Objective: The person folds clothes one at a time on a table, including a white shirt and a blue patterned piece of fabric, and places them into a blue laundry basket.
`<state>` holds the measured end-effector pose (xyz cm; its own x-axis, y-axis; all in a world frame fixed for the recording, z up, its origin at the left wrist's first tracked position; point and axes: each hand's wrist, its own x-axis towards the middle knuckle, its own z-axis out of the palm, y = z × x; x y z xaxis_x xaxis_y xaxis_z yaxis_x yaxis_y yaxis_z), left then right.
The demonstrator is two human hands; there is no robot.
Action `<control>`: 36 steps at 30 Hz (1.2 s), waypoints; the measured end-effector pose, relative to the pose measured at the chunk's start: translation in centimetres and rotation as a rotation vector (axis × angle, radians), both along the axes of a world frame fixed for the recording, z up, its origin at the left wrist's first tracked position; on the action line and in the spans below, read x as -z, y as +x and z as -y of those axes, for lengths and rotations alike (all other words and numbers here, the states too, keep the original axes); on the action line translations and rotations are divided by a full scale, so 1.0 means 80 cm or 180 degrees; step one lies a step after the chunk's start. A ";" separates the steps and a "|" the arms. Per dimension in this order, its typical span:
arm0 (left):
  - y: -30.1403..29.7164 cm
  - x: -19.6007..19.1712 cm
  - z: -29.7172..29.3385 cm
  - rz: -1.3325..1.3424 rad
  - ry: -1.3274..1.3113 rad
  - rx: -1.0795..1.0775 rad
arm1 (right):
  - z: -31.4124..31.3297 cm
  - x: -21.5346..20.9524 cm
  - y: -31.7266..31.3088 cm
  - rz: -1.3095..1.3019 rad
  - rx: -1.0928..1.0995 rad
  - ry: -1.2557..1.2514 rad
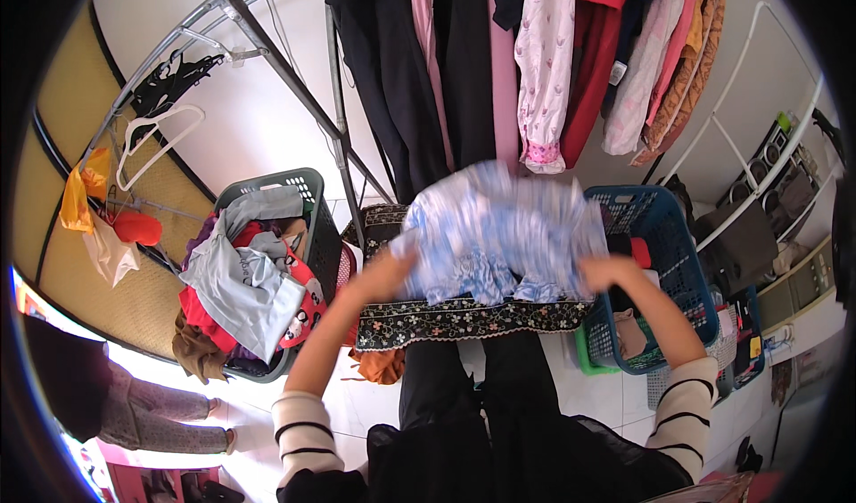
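A blue-and-white patterned garment (499, 226), smeared by motion, is spread between my hands. My left hand (392, 271) is closed on its left side, and my right hand (603, 273) grips the lower right edge. The garment hangs over a low surface draped with a black floral cloth (464, 319), right in front of my legs. Its lower folds lie on or just above that cloth; I cannot tell which. The garment's exact kind does not show.
On the left a dark basket (308, 182) overflows with clothes, a grey shirt (245, 276) on top. A blue basket (655, 226) at the right holds a few items. Clothes (544, 57) hang ahead beside a metal rack (285, 61). Another person's legs (165, 414) stand lower left.
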<state>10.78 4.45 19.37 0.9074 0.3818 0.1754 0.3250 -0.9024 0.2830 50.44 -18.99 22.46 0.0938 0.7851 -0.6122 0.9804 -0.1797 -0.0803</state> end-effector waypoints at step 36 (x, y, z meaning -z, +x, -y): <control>-0.165 0.205 0.132 0.2986 -0.6936 -0.1249 | -0.229 0.111 -0.096 -0.2994 0.0981 0.3279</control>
<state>-2.42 -6.13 2.93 0.7269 0.5638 -0.3922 -0.3796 0.8057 0.4547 42.73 -0.69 13.57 0.2254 0.9332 0.2799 0.4232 0.1650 -0.8909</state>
